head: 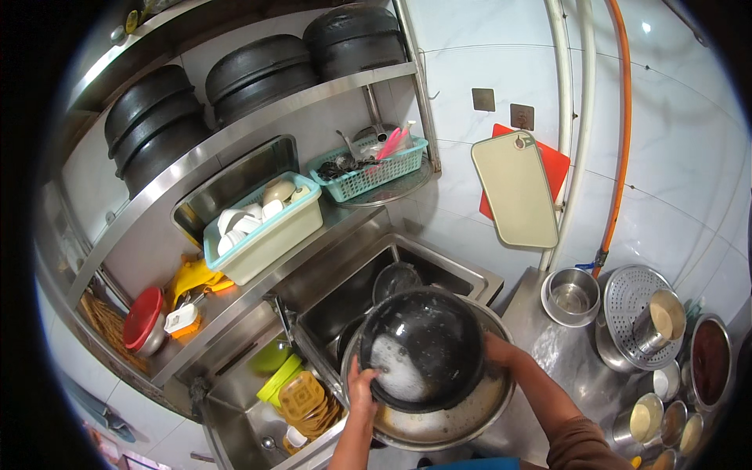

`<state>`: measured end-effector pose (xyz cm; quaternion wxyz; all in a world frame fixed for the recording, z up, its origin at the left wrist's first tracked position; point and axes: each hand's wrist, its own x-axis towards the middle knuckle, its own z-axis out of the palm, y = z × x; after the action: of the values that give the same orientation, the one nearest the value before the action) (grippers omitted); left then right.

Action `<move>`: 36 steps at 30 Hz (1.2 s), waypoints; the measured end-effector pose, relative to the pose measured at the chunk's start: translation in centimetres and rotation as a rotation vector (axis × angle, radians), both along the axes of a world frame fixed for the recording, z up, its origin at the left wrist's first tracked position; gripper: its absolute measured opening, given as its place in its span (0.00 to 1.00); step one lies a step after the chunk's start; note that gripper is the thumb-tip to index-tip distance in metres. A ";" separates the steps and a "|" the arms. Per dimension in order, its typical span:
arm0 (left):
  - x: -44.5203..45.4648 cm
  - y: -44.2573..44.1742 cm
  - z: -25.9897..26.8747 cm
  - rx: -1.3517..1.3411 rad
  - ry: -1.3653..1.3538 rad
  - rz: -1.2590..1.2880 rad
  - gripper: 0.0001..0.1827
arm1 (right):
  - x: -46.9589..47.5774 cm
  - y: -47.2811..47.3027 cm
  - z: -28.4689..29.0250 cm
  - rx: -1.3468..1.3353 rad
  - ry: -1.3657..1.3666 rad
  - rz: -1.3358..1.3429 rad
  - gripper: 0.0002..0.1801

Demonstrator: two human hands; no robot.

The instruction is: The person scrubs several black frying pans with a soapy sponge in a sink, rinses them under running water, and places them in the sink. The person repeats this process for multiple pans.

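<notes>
My left hand (362, 388) grips the near left edge of a black round pot (435, 346) with whitish foam or suds inside. My right hand (499, 352) is at the pot's right side, its fingers partly hidden behind the rim. Under the pot lies a wide, wet metal basin (446, 429), which overlaps the edge of the dark sink basin (346, 282). Another dark round vessel (396, 279) stands in that sink, just beyond the pot.
At left, a steel sink (235, 388) holds brown dishes (308, 399) and green bowls (282, 376). A bin of white bowls (270, 241) and a utensil basket (376, 176) sit behind. Metal containers (643, 417) and a perforated steamer tray (628, 299) stand right. Black pots (261, 76) line the shelf.
</notes>
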<state>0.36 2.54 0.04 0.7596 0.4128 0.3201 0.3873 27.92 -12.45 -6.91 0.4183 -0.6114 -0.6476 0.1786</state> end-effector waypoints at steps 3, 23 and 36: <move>0.3 1.3 1.2 0.235 0.048 0.119 0.40 | 0.6 0.5 1.4 -0.184 0.626 -0.199 0.22; 1.8 -2.6 9.9 1.701 0.272 0.252 0.33 | -2.5 6.7 -3.0 0.290 0.442 -0.209 0.18; 0.6 3.2 10.3 0.863 0.077 0.407 0.33 | -1.4 8.2 2.7 0.160 0.478 -0.295 0.21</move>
<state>1.01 5.75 10.38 0.4153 0.6333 0.2324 0.6103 26.50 -4.28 -4.19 0.6275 -0.6045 -0.4467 0.2032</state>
